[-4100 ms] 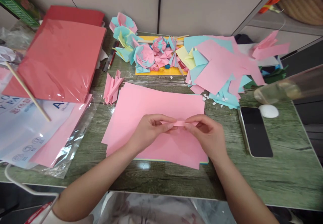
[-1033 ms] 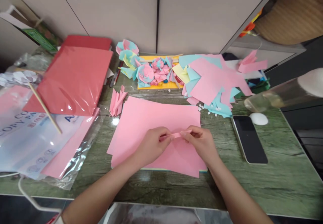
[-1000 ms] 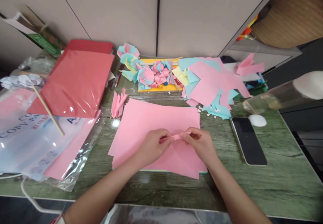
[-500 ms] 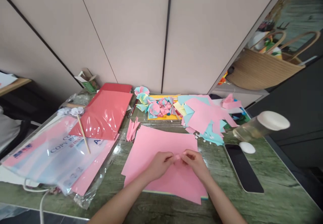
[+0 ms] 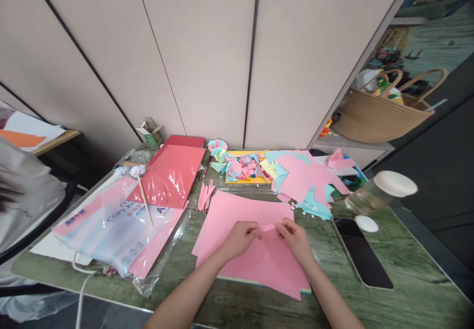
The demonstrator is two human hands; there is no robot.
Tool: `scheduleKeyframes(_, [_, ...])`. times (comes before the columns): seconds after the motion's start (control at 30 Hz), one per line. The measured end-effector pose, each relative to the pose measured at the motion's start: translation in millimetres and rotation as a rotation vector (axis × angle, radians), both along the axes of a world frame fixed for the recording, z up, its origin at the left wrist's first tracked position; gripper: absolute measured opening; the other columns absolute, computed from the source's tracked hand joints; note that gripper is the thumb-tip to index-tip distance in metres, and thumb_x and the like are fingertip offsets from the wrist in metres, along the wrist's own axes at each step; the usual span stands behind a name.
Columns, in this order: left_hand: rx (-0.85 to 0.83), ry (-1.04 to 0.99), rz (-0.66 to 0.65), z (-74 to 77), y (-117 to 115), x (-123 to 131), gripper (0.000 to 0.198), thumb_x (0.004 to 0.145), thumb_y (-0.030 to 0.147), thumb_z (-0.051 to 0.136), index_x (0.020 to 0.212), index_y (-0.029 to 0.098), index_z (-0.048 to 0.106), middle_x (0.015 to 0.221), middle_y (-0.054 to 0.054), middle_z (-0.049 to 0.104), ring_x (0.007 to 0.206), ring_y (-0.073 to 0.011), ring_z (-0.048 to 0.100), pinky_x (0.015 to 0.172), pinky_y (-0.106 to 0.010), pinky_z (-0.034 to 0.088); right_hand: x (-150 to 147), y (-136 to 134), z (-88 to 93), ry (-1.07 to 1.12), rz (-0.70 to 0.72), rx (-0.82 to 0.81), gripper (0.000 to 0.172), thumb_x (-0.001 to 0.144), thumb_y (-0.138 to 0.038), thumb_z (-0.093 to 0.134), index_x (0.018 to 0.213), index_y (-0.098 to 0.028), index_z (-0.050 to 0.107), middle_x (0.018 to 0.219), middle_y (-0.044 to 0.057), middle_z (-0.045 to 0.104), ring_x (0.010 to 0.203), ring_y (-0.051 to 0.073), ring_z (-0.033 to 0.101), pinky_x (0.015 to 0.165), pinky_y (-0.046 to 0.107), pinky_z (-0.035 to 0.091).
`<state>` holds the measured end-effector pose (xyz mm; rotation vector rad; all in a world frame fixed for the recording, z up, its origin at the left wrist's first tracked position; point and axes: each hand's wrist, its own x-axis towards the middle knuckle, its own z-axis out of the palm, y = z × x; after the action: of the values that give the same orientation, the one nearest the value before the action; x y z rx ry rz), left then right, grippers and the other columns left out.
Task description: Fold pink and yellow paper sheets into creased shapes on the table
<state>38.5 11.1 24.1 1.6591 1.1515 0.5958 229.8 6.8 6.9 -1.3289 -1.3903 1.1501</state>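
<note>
Between both hands a narrow pink paper strip (image 5: 268,227) is stretched, just above a stack of pink paper sheets (image 5: 237,210). My left hand (image 5: 241,237) is closed, thumb and finger pinching the strip's left end. The right end sits between the thumb and fingers of my right hand (image 5: 295,236), also in a pinch. Several folded pink paper strips (image 5: 206,195) lie beyond the stack on the left. Farther back, paper flowers (image 5: 240,167) in pink and blue rest on a yellow sheet (image 5: 242,180).
To the right lie a phone (image 5: 363,252), a white oval object (image 5: 366,224) and a lidded clear container (image 5: 370,193). Cut paper scraps (image 5: 301,173) are heaped at the back. Plastic-wrapped copy paper (image 5: 111,220), red folders (image 5: 170,171) and a wooden stick (image 5: 145,201) occupy the left.
The camera view has swung slightly left and up. My hands have drawn a little apart, so more of the pink strip shows between them.
</note>
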Motion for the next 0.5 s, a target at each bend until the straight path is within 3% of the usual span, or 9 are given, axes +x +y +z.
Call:
scheduleKeyframes(0.27, [0.002,-0.016,-0.053,14.4,-2,-13,0.03,0.085,0.031,0.04,0.074,0.014,0.063,0.056,0.003,0.048,0.058,-0.0118,0.048,0.056,-0.021,0.036,10,-1,4.2,0.044,-0.023,0.029,0.036,0.077,-0.048,0.059,0.057,-0.018,0.053,0.055,0.0,0.053,0.054,0.014,0.049,0.057,0.027,0.039])
scheduleKeyframes(0.5, [0.103,0.026,-0.017,28.1,-10,-14,0.028,0.086,0.03,0.04,0.071,0.017,0.059,0.063,0.002,0.054,0.063,-0.0119,0.052,0.06,-0.02,0.037,-2,-8,10.5,0.075,-0.095,0.069,0.034,0.079,-0.045,0.058,0.058,-0.019,0.051,0.055,-0.002,0.05,0.055,0.013,0.047,0.058,0.025,0.038])
